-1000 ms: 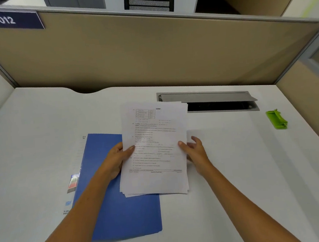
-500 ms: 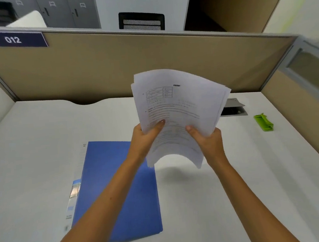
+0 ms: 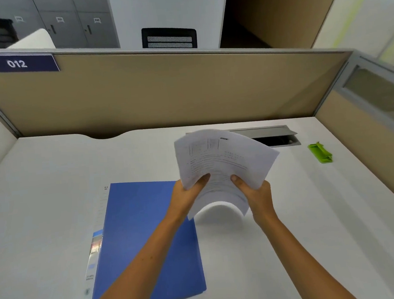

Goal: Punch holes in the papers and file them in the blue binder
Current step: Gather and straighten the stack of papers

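The white counter (image 3: 42, 208) spreads out under me, walled at the back by a tan partition (image 3: 163, 93) that carries a dark sign reading 012 (image 3: 17, 63); a grey cable hatch (image 3: 272, 136) sits open near the counter's far edge. The blue binder (image 3: 146, 236) lies closed and flat on the counter, to the left of centre, partly under my left forearm. I hold the papers (image 3: 223, 161) up off the counter, to the right of the binder's far corner; the stack bows, its lower edge curling upward. My left hand (image 3: 187, 195) grips the stack's left side, thumb curled over the printed face; my right hand (image 3: 256, 192) grips the right side the same way, fingers clamped behind the sheets. A small green hole punch (image 3: 320, 152) rests well apart, far right on the counter.
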`<move>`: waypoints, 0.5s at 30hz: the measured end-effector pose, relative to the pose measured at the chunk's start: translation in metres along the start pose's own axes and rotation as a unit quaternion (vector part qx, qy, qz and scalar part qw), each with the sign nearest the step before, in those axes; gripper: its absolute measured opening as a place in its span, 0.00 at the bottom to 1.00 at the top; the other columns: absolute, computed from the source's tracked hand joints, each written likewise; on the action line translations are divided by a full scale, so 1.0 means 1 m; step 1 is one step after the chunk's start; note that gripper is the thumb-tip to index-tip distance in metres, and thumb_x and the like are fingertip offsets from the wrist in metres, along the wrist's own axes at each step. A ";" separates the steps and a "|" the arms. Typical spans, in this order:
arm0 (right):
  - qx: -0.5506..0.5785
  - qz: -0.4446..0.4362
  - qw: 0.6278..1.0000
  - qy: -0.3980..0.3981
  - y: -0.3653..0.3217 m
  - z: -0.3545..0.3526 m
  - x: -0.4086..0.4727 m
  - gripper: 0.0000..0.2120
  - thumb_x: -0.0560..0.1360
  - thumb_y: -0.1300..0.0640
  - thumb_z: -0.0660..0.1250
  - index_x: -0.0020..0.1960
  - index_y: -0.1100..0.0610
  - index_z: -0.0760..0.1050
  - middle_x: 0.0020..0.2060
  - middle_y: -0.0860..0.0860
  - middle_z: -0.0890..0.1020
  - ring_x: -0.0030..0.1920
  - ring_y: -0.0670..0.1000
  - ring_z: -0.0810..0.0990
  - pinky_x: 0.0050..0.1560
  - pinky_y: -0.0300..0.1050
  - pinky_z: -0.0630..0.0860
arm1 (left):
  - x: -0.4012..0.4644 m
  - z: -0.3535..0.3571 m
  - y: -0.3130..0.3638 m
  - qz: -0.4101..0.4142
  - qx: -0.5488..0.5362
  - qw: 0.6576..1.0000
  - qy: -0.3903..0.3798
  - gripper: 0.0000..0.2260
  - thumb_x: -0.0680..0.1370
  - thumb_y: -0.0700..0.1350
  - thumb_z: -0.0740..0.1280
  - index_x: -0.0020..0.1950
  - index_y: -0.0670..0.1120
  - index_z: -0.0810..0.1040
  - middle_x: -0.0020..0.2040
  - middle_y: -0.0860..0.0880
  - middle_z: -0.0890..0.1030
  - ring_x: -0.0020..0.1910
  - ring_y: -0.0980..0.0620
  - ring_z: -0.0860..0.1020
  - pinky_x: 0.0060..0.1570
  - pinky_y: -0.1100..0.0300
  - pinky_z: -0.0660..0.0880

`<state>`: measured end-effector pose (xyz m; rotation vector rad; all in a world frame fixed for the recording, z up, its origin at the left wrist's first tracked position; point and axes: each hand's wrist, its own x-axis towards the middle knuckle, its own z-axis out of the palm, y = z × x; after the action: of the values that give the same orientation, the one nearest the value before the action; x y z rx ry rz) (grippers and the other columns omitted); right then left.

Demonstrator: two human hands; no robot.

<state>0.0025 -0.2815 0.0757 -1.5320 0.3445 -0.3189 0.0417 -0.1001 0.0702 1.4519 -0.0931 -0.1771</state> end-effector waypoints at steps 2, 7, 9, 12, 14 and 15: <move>0.007 -0.008 1.000 0.000 -0.002 0.002 0.001 0.16 0.63 0.47 0.77 0.49 0.45 0.79 0.43 0.44 0.84 0.45 0.45 0.83 0.38 0.37 0.80 | 0.003 -0.001 0.005 0.014 -0.010 1.000 0.001 0.11 0.69 0.59 0.73 0.50 0.64 0.80 0.48 0.56 0.84 0.47 0.60 0.81 0.41 0.65 0.79; -0.022 0.030 0.999 0.001 0.020 0.003 -0.009 0.20 0.68 0.52 0.75 0.58 0.51 0.75 0.49 0.50 0.83 0.48 0.49 0.81 0.42 0.39 0.81 | -0.003 -0.006 -0.007 -0.030 0.007 1.000 -0.007 0.08 0.72 0.54 0.72 0.51 0.61 0.79 0.49 0.54 0.83 0.48 0.58 0.82 0.40 0.66 0.79; -0.036 0.043 0.998 0.004 0.026 0.002 -0.011 0.18 0.69 0.54 0.74 0.58 0.52 0.75 0.49 0.51 0.82 0.49 0.49 0.81 0.43 0.38 0.81 | -0.006 -0.006 -0.014 -0.039 0.013 0.999 0.000 0.07 0.73 0.53 0.71 0.49 0.61 0.78 0.47 0.56 0.83 0.44 0.62 0.81 0.36 0.70 0.77; -0.040 0.058 0.997 0.008 0.022 -0.003 -0.007 0.12 0.68 0.55 0.76 0.49 0.48 0.78 0.45 0.47 0.83 0.47 0.48 0.82 0.38 0.35 0.79 | -0.005 -0.007 -0.014 -0.052 -0.004 0.999 -0.003 0.05 0.75 0.52 0.69 0.50 0.61 0.78 0.45 0.59 0.84 0.43 0.65 0.81 0.37 0.72 0.76; -0.070 0.057 0.996 0.005 0.019 -0.010 0.001 0.14 0.68 0.56 0.75 0.52 0.51 0.78 0.47 0.48 0.83 0.49 0.51 0.82 0.44 0.42 0.81 | -0.001 -0.007 -0.014 -0.081 -0.021 0.996 -0.017 0.08 0.75 0.51 0.70 0.53 0.56 0.79 0.46 0.58 0.85 0.45 0.62 0.83 0.40 0.68 0.79; -0.094 0.052 0.994 0.007 0.018 -0.014 0.004 0.18 0.68 0.57 0.75 0.56 0.53 0.76 0.49 0.49 0.83 0.50 0.52 0.82 0.48 0.45 0.80 | 0.002 -0.008 -0.016 -0.103 -0.022 0.994 -0.021 0.10 0.75 0.51 0.70 0.56 0.53 0.79 0.49 0.55 0.85 0.47 0.58 0.83 0.44 0.64 0.80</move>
<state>0.0001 -0.2959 0.0576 -1.6902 0.4739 -0.2204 0.0441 -0.0947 0.0537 1.4139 0.0275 -0.3760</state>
